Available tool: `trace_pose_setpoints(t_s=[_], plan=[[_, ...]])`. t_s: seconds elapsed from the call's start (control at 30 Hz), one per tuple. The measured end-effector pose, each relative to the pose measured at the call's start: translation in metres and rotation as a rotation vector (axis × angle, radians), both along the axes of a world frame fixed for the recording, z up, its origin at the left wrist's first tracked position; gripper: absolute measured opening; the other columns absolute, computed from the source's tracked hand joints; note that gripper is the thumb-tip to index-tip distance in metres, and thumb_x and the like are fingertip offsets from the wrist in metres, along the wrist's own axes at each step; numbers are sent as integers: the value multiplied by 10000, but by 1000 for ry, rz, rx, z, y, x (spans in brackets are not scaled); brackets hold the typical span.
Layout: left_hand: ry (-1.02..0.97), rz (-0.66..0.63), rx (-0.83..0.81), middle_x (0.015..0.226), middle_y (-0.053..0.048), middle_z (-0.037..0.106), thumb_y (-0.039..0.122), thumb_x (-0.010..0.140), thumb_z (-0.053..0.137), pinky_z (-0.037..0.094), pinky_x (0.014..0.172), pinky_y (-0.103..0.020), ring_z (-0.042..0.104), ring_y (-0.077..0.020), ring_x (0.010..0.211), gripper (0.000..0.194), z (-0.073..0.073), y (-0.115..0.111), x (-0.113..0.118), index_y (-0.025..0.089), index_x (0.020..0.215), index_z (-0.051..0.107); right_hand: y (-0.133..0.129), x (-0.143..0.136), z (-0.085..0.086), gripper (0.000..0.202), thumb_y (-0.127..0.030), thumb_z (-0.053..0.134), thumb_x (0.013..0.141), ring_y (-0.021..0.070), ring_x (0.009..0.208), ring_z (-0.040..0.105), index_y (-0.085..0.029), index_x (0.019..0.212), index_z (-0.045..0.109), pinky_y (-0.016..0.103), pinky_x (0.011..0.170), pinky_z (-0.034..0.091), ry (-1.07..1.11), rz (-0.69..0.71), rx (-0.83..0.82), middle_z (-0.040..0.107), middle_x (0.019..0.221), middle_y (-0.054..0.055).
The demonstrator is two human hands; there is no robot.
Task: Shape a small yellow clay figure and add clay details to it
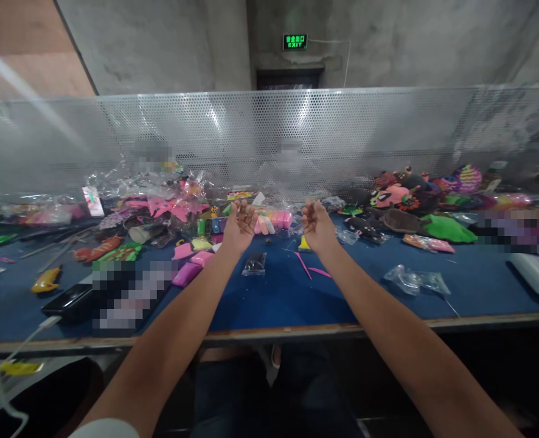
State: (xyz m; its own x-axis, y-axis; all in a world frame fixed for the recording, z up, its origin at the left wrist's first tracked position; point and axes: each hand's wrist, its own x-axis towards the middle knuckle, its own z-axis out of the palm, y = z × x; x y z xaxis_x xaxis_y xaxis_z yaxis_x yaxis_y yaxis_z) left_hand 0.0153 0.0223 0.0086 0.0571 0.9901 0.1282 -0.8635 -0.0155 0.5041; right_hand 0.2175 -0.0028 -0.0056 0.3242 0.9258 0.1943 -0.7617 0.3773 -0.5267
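Observation:
Both arms reach forward over the blue tabletop (269,307). My left hand (241,226) is raised palm up, its fingers loosely curled and apart, with nothing in it. Close behind it sits a row of small coloured clay packs (281,219). My right hand (317,225) mirrors it, palm turned inward, fingers apart and likewise holding nothing. A small clear bag with black contents (255,263) lies between my forearms. Beside my right wrist are two pink modelling tools (303,266) and a small yellow piece (304,244). Pink and purple packs (187,274) lie left of my left forearm.
A perforated metal screen (251,134) runs along the table's back. At left are a black power bank (69,301) with a white cable, and a yellow clay figure (47,280). Rightward lie a crumpled clear bag (415,281), a green piece (447,228) and a white box (536,274).

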Motion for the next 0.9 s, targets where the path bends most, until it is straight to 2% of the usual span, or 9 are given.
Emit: trace_pose_setpoints(t_s=[0.1,0.27,0.47,0.57,0.77,0.9], plan=[[-13,1,2,763,41,731,347,967,526,578,686,-234,707,-111,691,180,1,-1,1,243,964,672,-1,0,1,96,-273,665,873,50,617,662,-219,811,615,147,545,543,-6,14,6,727,795,-58],[-5,-49,-12,677,56,710,349,985,489,560,609,-218,684,-94,603,247,2,-2,-3,231,853,660,-3,1,1,161,-322,731,810,47,548,603,-237,840,597,153,468,490,-46,23,-16,709,796,-77],[52,-118,121,673,54,680,321,940,574,492,510,-184,573,-46,488,217,2,-4,-7,220,766,655,-4,6,2,252,-357,786,749,43,449,464,-255,841,575,177,400,378,-71,44,8,654,708,-87],[106,-137,122,657,50,660,321,930,590,464,487,-184,512,-43,456,212,1,-3,-8,218,755,652,-6,10,4,254,-394,778,751,50,438,431,-260,841,582,198,400,355,-134,45,14,629,679,-86],[154,-193,178,635,60,618,341,873,674,433,465,-189,468,-35,431,164,0,0,-11,205,789,636,-9,13,6,236,-343,794,720,48,411,381,-244,832,612,197,383,310,-216,135,33,574,604,-91],[160,-185,162,605,60,595,327,892,648,415,462,-188,448,-34,420,192,2,2,-14,192,760,615,-8,10,4,201,-308,781,717,39,404,357,-217,812,629,178,370,287,-246,161,-1,554,574,-88]])
